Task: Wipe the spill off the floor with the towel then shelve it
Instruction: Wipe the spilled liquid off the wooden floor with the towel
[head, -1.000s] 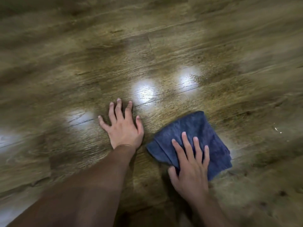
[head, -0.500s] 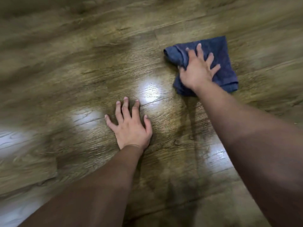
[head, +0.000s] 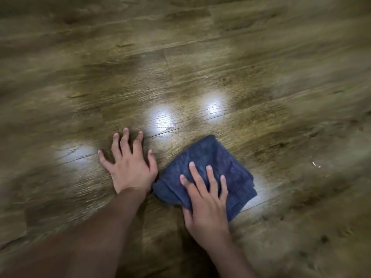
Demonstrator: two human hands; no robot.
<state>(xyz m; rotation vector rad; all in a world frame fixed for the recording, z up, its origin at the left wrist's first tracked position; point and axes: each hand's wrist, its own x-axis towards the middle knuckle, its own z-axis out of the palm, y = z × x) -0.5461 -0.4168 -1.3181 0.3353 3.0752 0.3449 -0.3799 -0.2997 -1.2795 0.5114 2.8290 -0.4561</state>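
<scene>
A folded dark blue towel (head: 216, 157) lies flat on the wooden floor (head: 200, 57), right of centre. My right hand (head: 206, 199) presses down on its near half with straight, spread fingers. My left hand (head: 129, 161) rests flat on the bare floor just left of the towel, fingers spread, its thumb close to the towel's left edge. I cannot make out the spill in the blurred frame. Bright light patches (head: 160, 119) shine on the boards beyond both hands.
Brown wood-grain planks fill the whole view. A few small pale specks (head: 315, 162) lie on the floor to the right of the towel. No shelf or furniture is in sight.
My right hand has dragged the towel from far out on the floor back toward me, beside my left hand. The left hand has stayed planted.
</scene>
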